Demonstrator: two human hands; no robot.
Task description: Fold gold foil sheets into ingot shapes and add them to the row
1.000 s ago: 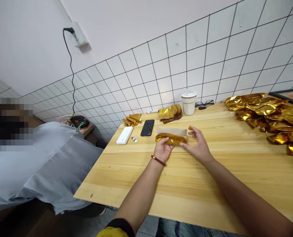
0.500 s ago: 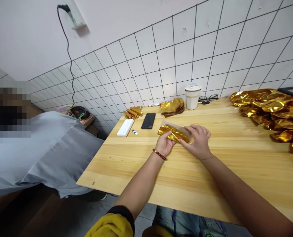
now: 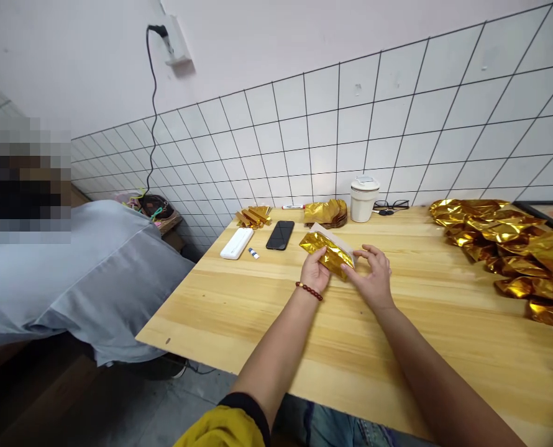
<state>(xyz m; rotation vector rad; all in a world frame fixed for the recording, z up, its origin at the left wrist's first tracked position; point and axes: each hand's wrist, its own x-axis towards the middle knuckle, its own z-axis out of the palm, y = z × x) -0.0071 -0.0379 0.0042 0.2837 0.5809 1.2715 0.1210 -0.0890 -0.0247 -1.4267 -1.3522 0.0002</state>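
Observation:
Both hands are on a folded sheet of gold foil paper [image 3: 333, 254] over the middle of the table. Its shiny side faces me, and a pale strip of its back shows along the far edge. My left hand [image 3: 315, 272], with a beaded bracelet at the wrist, grips the near left side, thumb on top and fingers mostly hidden below. My right hand [image 3: 374, 276] pinches the right end between thumb and fingertips. Beyond the sheet lies a stack of gold foil pieces [image 3: 325, 212].
On the wooden table [image 3: 239, 310] are a black phone [image 3: 280, 235], white power bank [image 3: 237, 243], small blue-and-white item [image 3: 253, 253], gold strips [image 3: 254, 216], marker [image 3: 293, 207], lidded cup [image 3: 364, 200], glasses [image 3: 393, 205] and crumpled gold foil [image 3: 504, 242]. A person in grey [image 3: 85, 267] sits left.
The camera view has shifted, so the table items sit slightly lower. The foil sheet is tilted more steeply down to the right, and both hands keep hold of it.

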